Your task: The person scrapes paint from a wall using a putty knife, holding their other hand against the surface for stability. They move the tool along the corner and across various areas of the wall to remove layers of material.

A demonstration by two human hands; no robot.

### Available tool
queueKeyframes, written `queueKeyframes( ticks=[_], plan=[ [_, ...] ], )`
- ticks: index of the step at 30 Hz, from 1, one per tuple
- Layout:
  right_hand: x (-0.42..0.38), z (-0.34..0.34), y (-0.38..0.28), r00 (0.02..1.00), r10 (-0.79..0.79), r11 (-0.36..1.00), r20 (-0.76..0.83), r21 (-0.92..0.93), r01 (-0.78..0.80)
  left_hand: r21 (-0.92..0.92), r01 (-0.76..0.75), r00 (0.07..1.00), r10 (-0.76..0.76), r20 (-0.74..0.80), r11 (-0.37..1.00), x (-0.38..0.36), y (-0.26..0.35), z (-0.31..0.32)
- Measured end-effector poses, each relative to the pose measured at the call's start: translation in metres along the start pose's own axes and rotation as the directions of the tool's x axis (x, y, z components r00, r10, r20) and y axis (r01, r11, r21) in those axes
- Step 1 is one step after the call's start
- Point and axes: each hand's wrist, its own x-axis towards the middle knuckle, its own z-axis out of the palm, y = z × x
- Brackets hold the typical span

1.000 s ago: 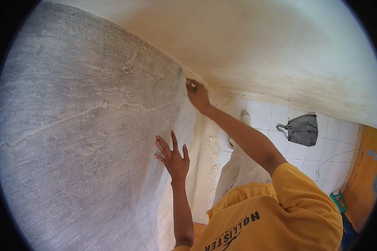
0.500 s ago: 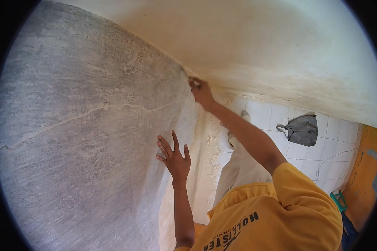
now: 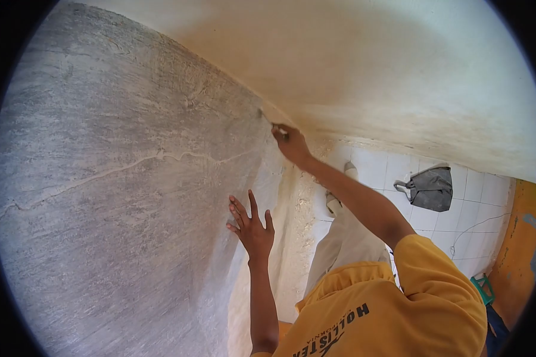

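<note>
Two hands up on grey wall. Left hand open, fingers spread, flat against plaster at five o'clock. Right hand closed round small tool, tip at wall-ceiling seam, one o'clock.

Wall taken as landmark: left hand laid flat on it; right hand placed above, at ceiling junction; bag seen far right.

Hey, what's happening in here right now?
A person in a yellow shirt is working at a rough grey wall. The left hand lies flat and open on it. The right hand reaches up to the corner where grey wall meets cream surface, pinching a small tool there.
</note>
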Motion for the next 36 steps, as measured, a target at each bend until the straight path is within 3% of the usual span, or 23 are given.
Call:
queueKeyframes(
  ticks=[2,5,13,19,22,26,29,34,36],
  plan=[
    [-0.017,0.002,-0.004,0.999,-0.039,0.999,0.015,0.013,0.039,0.012,0.012,1.000,-0.012,0.018,1.000,0.001,0.002,-0.002],
    [0.026,0.001,-0.006,0.997,-0.027,0.999,-0.074,0.034,0.029,0.012,-0.027,0.999,0.027,-0.022,1.000,-0.001,-0.004,0.003],
    [0.005,-0.001,-0.005,0.998,-0.059,0.998,-0.019,-0.029,0.059,0.009,-0.021,1.000,0.021,-0.011,1.000,-0.001,-0.004,0.004],
    [-0.013,0.009,-0.018,0.999,-0.029,0.996,-0.045,0.077,0.032,-0.060,-0.028,0.999,0.031,0.043,0.998,0.001,-0.001,0.003],
    [0.005,0.007,-0.025,0.997,0.005,1.000,-0.082,0.022,-0.004,-0.055,-0.025,0.998,0.027,0.051,0.998,0.001,-0.001,0.004],
    [0.007,0.020,-0.005,0.983,-0.111,0.994,-0.146,-0.002,0.112,-0.028,-0.030,0.999,0.031,0.039,0.999,0.001,-0.001,0.007],
    [-0.002,0.000,-0.032,0.999,0.037,0.998,-0.029,0.056,-0.035,-0.032,-0.025,0.999,0.026,0.037,0.999,0.002,-0.001,0.008],
    [-0.002,0.008,-0.024,0.996,-0.047,0.994,-0.075,0.096,0.054,-0.019,-0.027,0.999,0.027,0.041,0.999,0.002,-0.002,0.007],
    [0.006,-0.001,-0.027,0.999,0.023,0.997,-0.034,0.075,-0.020,-0.008,-0.031,0.999,0.031,0.034,0.999,0.004,-0.001,0.010]
  ],
)
